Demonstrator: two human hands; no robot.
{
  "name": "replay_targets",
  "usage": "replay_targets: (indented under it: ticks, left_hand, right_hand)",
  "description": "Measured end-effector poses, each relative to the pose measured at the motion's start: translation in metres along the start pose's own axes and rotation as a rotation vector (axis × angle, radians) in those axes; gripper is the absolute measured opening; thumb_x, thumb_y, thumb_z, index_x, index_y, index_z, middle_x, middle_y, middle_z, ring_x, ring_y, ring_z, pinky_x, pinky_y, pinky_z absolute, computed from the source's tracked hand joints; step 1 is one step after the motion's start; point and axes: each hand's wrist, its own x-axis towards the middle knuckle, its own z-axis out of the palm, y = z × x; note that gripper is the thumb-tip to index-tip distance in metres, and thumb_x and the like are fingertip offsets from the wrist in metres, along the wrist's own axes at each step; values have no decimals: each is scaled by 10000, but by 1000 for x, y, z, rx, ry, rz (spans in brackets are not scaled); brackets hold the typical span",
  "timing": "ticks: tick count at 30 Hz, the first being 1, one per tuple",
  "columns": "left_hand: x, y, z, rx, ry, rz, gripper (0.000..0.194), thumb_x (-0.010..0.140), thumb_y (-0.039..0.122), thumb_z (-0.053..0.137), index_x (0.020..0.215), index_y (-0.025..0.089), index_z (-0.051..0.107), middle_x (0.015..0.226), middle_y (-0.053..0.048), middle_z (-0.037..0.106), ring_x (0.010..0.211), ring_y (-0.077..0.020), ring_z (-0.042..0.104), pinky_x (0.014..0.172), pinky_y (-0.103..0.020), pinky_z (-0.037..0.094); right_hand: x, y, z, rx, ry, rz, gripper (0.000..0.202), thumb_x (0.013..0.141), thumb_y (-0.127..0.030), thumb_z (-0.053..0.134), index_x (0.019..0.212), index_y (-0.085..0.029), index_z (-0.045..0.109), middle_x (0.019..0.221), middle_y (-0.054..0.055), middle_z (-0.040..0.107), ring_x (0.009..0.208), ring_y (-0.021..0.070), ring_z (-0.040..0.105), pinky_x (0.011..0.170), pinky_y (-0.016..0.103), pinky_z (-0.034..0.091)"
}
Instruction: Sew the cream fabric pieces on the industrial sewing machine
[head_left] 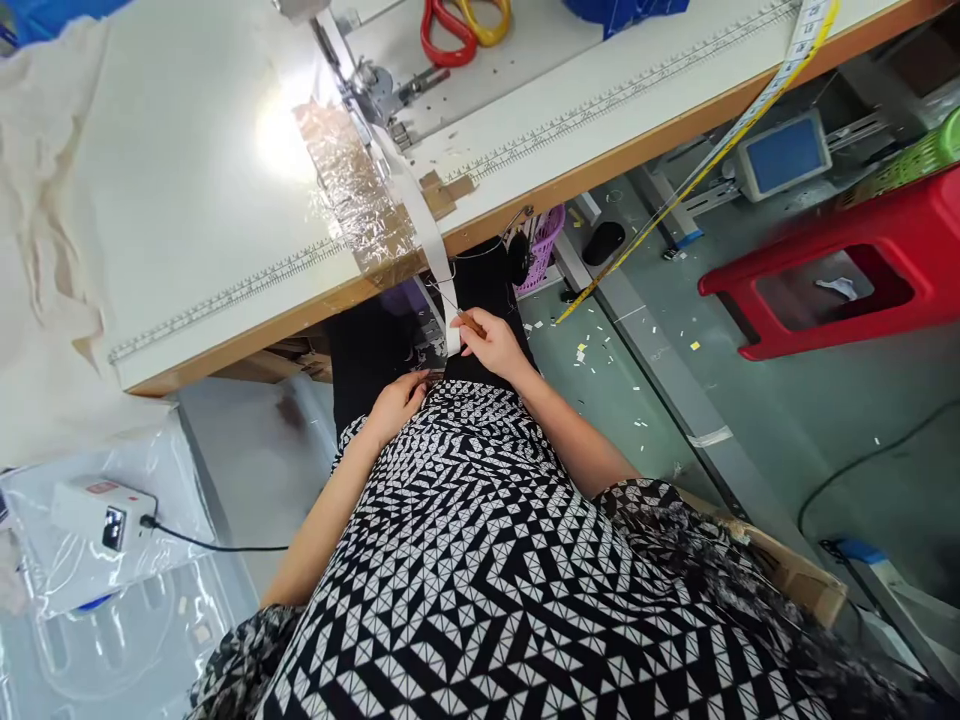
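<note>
A white strip [426,225] comes from under the sewing machine's presser foot area [379,95] and hangs over the table edge down to my lap. My right hand [491,345] is closed around a small tool with a brown handle [472,323], its thin metal shaft pointing up and left across the strip. The fingertips of that hand are beside the strip's lower end. On my lap, to the left of the strip's end, lies my left hand [397,408] with bent fingers pinched together. Something small and dark is at its fingertips, too small to make out.
Red and yellow scissors [450,45] lie on the sewing table [187,180]. A tape measure [697,180] hangs over its front edge. A red stool [840,265] stands at right, and a purple basket [541,250] under the table. Beige cloth [45,230] drapes at left.
</note>
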Motion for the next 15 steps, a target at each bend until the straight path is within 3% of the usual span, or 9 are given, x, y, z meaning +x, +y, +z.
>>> replay_targets:
  ticks: [8, 15]
  left_hand:
    - [11, 16, -13, -49, -36, 53, 517, 987, 366, 410, 1405, 126, 600, 1235, -122, 750, 1163, -243, 705, 1092, -414, 527]
    - [9, 12, -18, -34, -29, 11, 522, 977, 369, 425, 1402, 119, 595, 1255, -130, 744, 1174, -247, 701, 1102, -421, 518]
  right_hand:
    - [7, -6, 4, 0, -24, 34, 176, 861, -282, 546, 983, -187, 630, 906, 5, 672, 672, 126, 629, 569, 234, 592]
    - [9, -3, 1, 27, 14, 43, 167, 848, -268, 555, 970, -190, 637, 903, -2, 663, 719, 124, 637, 580, 207, 595]
